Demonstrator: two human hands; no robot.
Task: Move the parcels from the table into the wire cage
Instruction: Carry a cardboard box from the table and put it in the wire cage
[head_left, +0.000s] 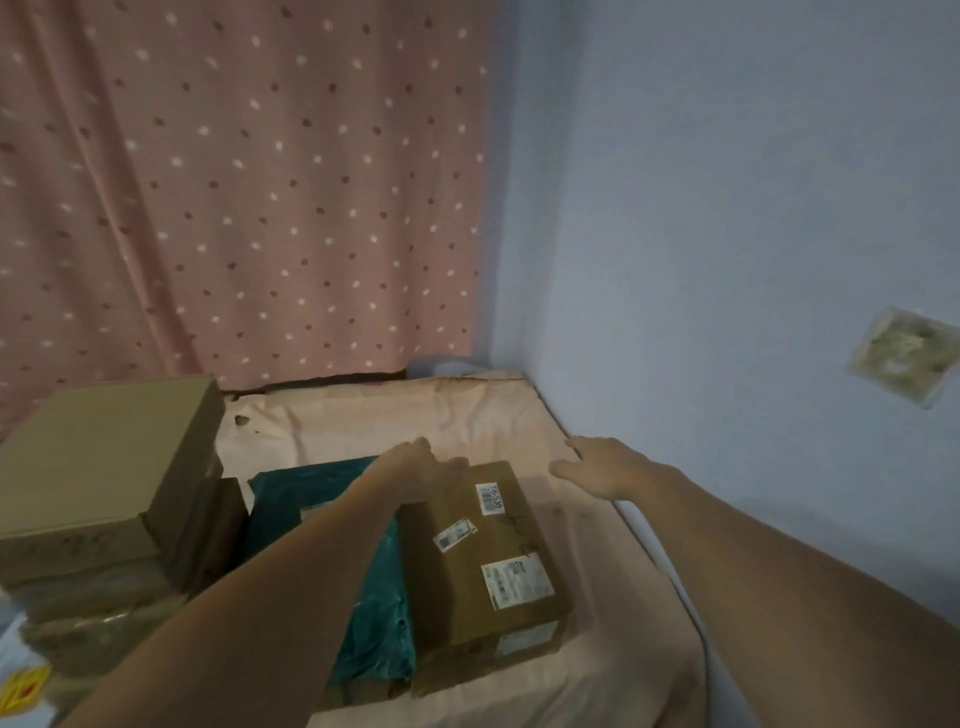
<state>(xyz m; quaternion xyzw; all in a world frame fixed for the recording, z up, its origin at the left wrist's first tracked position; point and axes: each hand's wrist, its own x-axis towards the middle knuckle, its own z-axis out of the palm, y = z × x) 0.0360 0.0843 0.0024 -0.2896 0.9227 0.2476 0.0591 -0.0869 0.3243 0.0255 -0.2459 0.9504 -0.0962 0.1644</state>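
Note:
A brown cardboard parcel (483, 561) with white labels lies on the cloth-covered table (613, 597), right of centre. A teal plastic-wrapped parcel (374, 623) lies against its left side, partly under my left forearm. My left hand (415, 470) rests at the brown parcel's far left corner, fingers curled over the edge. My right hand (602, 467) hovers open past the parcel's far right corner, not touching it. A stack of brown cardboard boxes (104, 467) stands at the left. No wire cage is in view.
A pink dotted curtain (234, 197) hangs behind the table. A blue wall (727, 234) runs close along the table's right edge. A yellow-and-red item (23, 686) shows at the bottom left corner.

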